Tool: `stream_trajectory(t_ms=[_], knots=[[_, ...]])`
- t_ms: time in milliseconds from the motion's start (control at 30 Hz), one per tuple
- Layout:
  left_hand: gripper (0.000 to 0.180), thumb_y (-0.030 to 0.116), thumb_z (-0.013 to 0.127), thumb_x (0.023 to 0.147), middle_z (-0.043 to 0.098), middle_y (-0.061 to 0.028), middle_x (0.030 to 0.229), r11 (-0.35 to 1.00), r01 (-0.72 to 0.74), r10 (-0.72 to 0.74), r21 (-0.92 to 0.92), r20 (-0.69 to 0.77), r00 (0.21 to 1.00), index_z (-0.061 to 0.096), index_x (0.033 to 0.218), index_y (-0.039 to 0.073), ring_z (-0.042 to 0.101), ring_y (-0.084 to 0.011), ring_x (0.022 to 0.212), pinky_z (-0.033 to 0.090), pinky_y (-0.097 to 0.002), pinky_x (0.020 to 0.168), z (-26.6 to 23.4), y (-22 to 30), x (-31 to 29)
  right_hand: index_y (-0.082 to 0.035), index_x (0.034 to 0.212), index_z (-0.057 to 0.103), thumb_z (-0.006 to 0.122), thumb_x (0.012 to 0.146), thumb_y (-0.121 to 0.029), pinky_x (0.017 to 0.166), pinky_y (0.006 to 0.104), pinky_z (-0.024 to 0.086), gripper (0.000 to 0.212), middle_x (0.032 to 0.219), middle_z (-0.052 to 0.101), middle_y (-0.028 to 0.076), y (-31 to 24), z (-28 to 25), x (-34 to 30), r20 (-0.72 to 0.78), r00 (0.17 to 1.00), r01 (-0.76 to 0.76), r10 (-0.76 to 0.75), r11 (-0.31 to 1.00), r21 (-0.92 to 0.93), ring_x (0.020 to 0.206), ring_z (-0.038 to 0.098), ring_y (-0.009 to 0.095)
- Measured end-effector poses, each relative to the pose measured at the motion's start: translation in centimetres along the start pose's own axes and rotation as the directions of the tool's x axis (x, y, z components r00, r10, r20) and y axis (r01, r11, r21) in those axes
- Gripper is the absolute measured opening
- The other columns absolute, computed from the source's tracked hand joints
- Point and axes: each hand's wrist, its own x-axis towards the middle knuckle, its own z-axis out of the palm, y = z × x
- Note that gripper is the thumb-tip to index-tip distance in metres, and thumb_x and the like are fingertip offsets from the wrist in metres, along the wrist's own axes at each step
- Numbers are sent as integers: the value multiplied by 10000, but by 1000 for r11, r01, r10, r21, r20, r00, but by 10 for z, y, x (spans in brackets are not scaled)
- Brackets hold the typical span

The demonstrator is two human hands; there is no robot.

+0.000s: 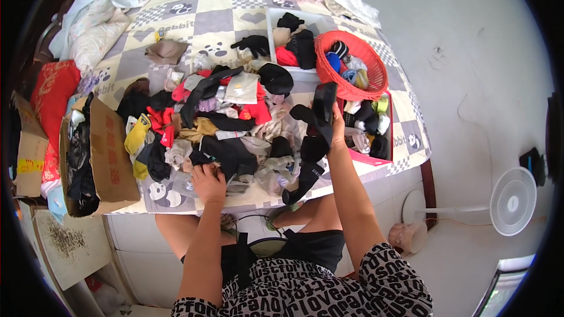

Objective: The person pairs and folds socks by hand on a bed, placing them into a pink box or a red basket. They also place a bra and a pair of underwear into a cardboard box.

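Head view: I look down on a bed with a checked cover (214,20), heaped with loose socks.
Right hand (336,132): closed around a bunch of black socks (314,135), raised above the pile; their toes dangle toward the bed edge.
Left hand (208,180): fingers pinched on a dark sock (226,155) at the near edge of the sock pile (217,123); grip looks shut.
Containers: red basket (352,61) just beyond the right hand; pink box (367,141) just beside it; white tray (294,38) further back.
Left side: cardboard box (106,158) at the bed corner.
Technique note: I would lift the pinched sock straight up so neighbours fall clear, then compare it against the held bunch for length and cuff before adding.
Risk: the hanging toes could snag the pile; I judge keeping the right hand high wise.
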Motion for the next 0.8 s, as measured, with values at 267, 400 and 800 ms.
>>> stream_trajectory(t_ms=[267, 400, 800], knots=[[289, 196, 591, 703, 443, -157, 952, 1000, 14, -14, -16, 14, 1000, 461, 912, 45, 448, -368, 946, 371, -455, 797, 2, 4, -2, 25, 1137, 529, 496, 855, -386, 869, 398, 464, 499, 1061, 605, 174, -25, -20, -35, 151, 986, 48, -70, 988, 148, 957, 586, 306], [269, 210, 582, 712, 448, -147, 929, 999, 13, -13, -34, 5, 1000, 462, 895, 52, 465, -351, 901, 383, -442, 770, 2, 4, -3, 19, 1116, 536, 512, 814, -378, 850, 398, 472, 499, 1029, 613, 175, -49, -30, -54, 136, 953, 230, -271, 939, 257, 930, 592, 315], [215, 162, 566, 737, 448, -154, 906, 995, -78, 75, -67, -53, 996, 467, 881, 37, 470, -366, 887, 386, -449, 765, 1, 16, -4, -46, 1148, 517, 328, 947, -394, 912, 491, 409, 444, 1135, 571, 153, -152, -179, -25, -587, 753, 403, -296, 914, 55, 1029, 553, 298]])
